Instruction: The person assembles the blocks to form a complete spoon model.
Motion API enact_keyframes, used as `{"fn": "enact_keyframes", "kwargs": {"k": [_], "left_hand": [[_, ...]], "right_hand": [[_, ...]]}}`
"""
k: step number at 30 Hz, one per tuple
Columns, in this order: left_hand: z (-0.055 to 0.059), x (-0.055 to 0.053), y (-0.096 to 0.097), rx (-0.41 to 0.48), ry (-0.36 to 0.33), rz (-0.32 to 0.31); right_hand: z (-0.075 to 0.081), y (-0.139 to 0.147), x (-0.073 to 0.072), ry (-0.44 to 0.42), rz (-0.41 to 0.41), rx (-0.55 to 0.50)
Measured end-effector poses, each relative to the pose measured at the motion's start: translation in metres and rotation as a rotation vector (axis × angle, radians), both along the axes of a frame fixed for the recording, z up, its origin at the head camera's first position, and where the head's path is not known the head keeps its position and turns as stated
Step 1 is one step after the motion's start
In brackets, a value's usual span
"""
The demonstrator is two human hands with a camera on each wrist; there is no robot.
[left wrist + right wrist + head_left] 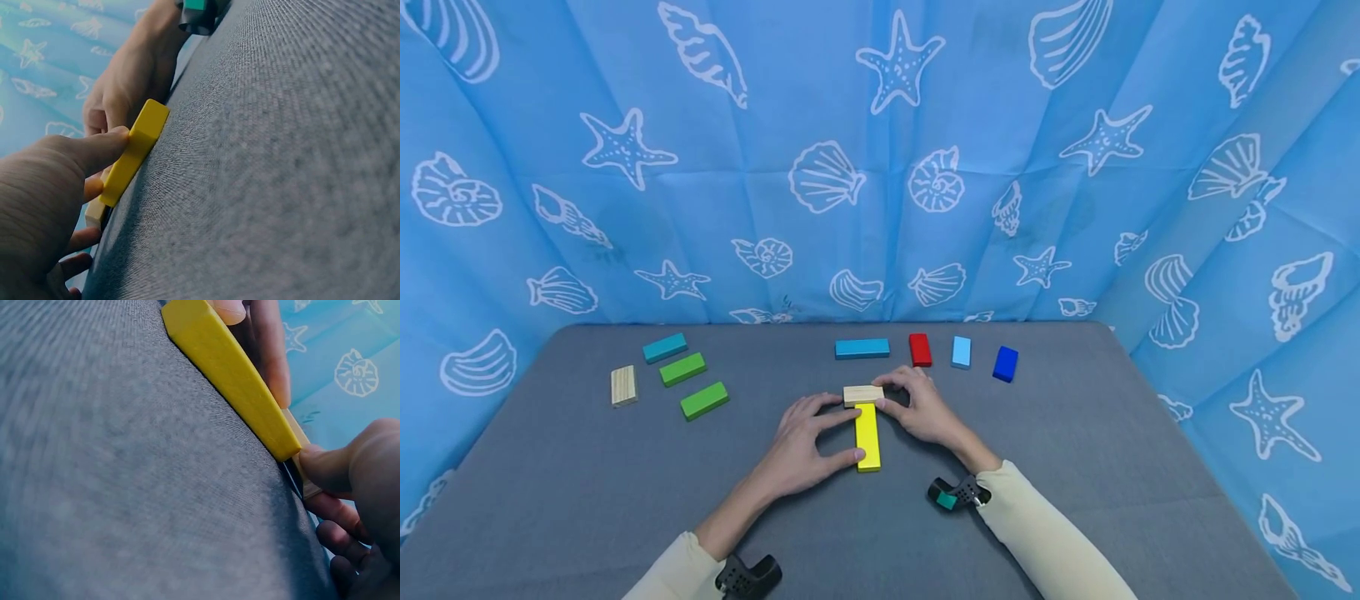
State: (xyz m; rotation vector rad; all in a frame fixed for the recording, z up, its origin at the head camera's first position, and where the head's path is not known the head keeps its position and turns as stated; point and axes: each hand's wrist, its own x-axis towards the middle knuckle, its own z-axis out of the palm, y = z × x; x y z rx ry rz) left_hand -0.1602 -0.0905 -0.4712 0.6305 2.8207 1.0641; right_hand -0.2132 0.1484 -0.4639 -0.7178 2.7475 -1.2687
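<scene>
A long yellow block lies lengthwise in front of me, its far end against or close to a plain wooden block set crosswise. My left hand has its thumb and index finger on the left side of the yellow block, both on that one side. Another left finger reaches the wooden block's left end. At its other end, the right hand pinches the wooden block between thumb and fingers. In the right wrist view, the yellow block partly covers the wooden block.
On the left lie another wooden block, a teal block and green blocks. Beyond the hands are a long teal block, red block, light blue block and dark blue block. A curtain hangs behind the grey table.
</scene>
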Motion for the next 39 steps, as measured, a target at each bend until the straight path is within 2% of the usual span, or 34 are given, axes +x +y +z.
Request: {"fn": "enact_keyframes", "kwargs": {"k": [23,32,39], "left_hand": [[0.0,0.001,0.001,-0.005,0.006,0.003],[-0.001,0.001,0.0,-0.022,0.038,-0.044],[0.0,0.0,0.001,-0.018,0.044,-0.05]], "right_hand": [[-0.003,0.002,0.0,-0.013,-0.005,0.015],[-0.002,0.003,0.001,-0.011,0.011,0.009],[0.005,0.012,-0.002,0.009,0.014,-0.06]]}}
